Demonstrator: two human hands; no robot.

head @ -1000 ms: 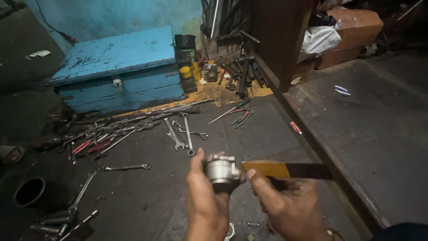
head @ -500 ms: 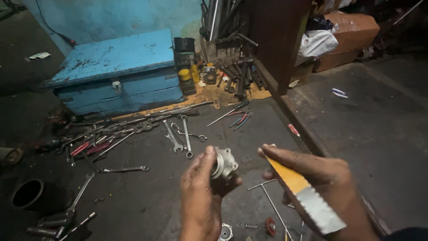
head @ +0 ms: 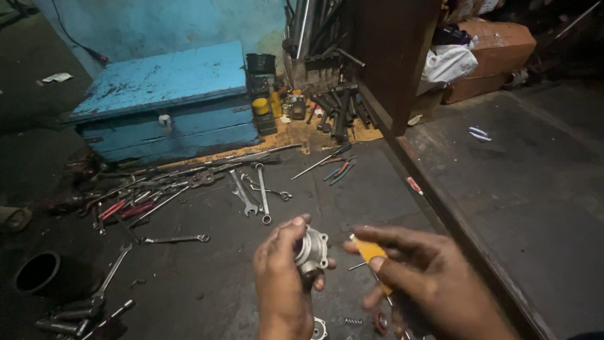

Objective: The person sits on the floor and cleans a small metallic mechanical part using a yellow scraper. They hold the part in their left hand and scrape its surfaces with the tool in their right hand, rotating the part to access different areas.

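A blue toolbox [head: 165,104] is seen at upper left, with wrenches [head: 251,189] scattered below it. At bottom centre, a metal part [head: 313,250] is clamped in the left hand [head: 281,283]; a yellow-handled tool [head: 371,255] is pinched by the right hand [head: 428,283].

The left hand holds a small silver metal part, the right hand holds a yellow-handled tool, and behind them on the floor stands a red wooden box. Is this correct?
Not quite: the head view shows the wooden box is blue, not red. The rest holds: the left hand holds the small silver metal part, and the right hand holds the yellow-handled tool.
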